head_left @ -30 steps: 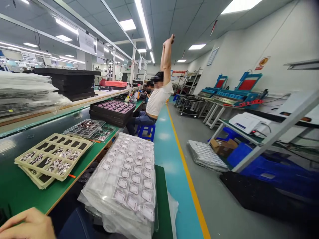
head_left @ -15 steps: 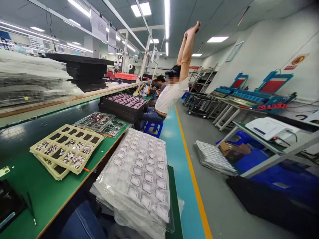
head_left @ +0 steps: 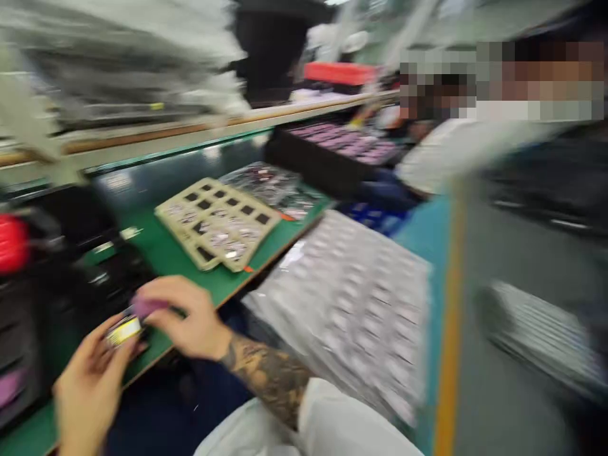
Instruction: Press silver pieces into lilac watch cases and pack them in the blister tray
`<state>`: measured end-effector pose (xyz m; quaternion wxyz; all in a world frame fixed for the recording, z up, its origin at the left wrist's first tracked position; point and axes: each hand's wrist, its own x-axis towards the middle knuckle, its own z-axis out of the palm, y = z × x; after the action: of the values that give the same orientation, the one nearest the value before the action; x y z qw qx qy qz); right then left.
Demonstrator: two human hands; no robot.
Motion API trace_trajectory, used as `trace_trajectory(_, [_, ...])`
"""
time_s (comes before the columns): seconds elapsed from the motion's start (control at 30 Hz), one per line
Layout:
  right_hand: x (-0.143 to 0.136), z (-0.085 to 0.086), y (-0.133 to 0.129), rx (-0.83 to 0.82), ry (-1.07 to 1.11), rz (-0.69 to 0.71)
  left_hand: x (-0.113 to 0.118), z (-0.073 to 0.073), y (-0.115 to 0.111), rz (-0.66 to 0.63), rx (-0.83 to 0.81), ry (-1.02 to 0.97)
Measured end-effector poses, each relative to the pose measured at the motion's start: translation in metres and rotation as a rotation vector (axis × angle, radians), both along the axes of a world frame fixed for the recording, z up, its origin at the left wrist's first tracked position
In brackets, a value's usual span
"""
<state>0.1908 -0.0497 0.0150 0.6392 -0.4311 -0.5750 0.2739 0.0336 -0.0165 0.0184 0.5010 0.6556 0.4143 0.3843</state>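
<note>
At the lower left, my left hand [head_left: 92, 380] is closed around a small dark device with a yellow-and-white face [head_left: 124, 332]. My right hand [head_left: 190, 316] pinches a small purple piece [head_left: 148, 306] right at the device's upper edge; blur hides whether the two touch. Both hands are over the front edge of the green bench [head_left: 147, 234]. Just beyond them sits a black fixture [head_left: 107, 272]. Farther along lie two stacked cream trays [head_left: 183, 237] whose compartments hold small parts.
Clear plastic trays [head_left: 259, 174] and a black foam tray of purple pieces [head_left: 323, 161] stand farther along the bench. A stack of clear blister trays [head_left: 351, 304] is at my right. Beside it sits a co-worker in a white shirt [head_left: 441, 152]. A red object [head_left: 12, 244] is far left.
My view has swung left and down, blurring the picture. Both my hands, the device and the purple piece have come into sight. The co-worker's raised arms no longer show.
</note>
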Motion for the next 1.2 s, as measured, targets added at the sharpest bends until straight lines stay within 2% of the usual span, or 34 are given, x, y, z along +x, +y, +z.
trace_trajectory(0.07, [0.013,-0.012,0.023,-0.027,0.106,-0.142,-0.023,-0.015,0.005,0.134,-0.046,0.004])
trace_trajectory(0.1, [0.018,-0.02,0.035,-0.044,0.145,-0.156,-0.03,-0.022,0.009,0.142,-0.093,-0.067])
trace_trajectory(0.17, [0.024,-0.035,0.049,-0.051,0.154,-0.105,-0.037,-0.032,0.016,0.139,-0.142,-0.171])
trace_trajectory(0.23, [0.026,-0.04,0.048,-0.049,0.085,-0.044,-0.036,-0.035,0.018,0.121,-0.168,-0.235])
trace_trajectory(0.37, [0.024,-0.031,0.032,-0.01,-0.154,0.074,-0.031,-0.031,0.013,0.098,-0.204,-0.291])
trace_trajectory(0.47, [0.023,-0.025,0.032,0.039,-0.243,0.083,-0.031,-0.031,0.011,0.091,-0.199,-0.321])
trace_trajectory(0.7, [0.017,-0.027,0.038,0.093,-0.439,0.167,-0.038,-0.034,0.012,-0.037,-0.099,-0.244])
trace_trajectory(0.77, [0.015,-0.028,0.037,0.09,-0.496,0.183,-0.039,-0.035,0.013,-0.036,-0.105,-0.251])
trace_trajectory(0.97, [0.016,-0.026,0.034,-0.007,-0.461,0.106,-0.035,-0.033,0.014,0.052,-0.151,-0.281])
trace_trajectory(1.07, [0.017,-0.023,0.035,-0.024,-0.431,0.135,-0.036,-0.031,0.014,0.051,-0.178,-0.324])
trace_trajectory(1.2, [0.017,-0.019,0.037,-0.033,-0.383,0.192,-0.039,-0.032,0.014,0.002,-0.162,-0.232])
